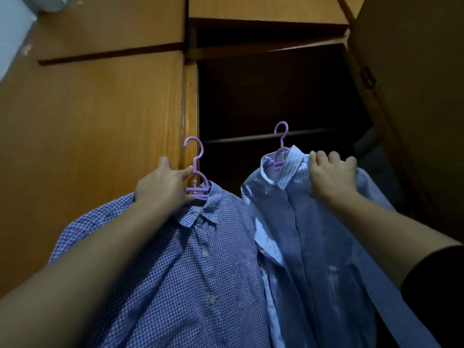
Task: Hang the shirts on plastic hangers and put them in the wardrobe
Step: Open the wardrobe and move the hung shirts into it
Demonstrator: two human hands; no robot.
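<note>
A blue-and-white checked shirt (190, 267) hangs on a purple plastic hanger (197, 172), and my left hand (162, 185) grips that hanger at its neck, in front of the wardrobe's edge. To the right, a light blue striped shirt (308, 247) sits on a second purple hanger (280, 153). My right hand (331, 175) clutches this shirt at its right shoulder. The second hanger's hook is level with the dark rail (251, 138) inside the open wardrobe (271, 96); whether it rests on the rail I cannot tell.
A closed wooden wardrobe door (100, 116) fills the left side. The open door (411, 96) stands at the right. Dark clothing (369, 149) shows at the right inside the wardrobe. An upper cabinet (263, 8) sits above.
</note>
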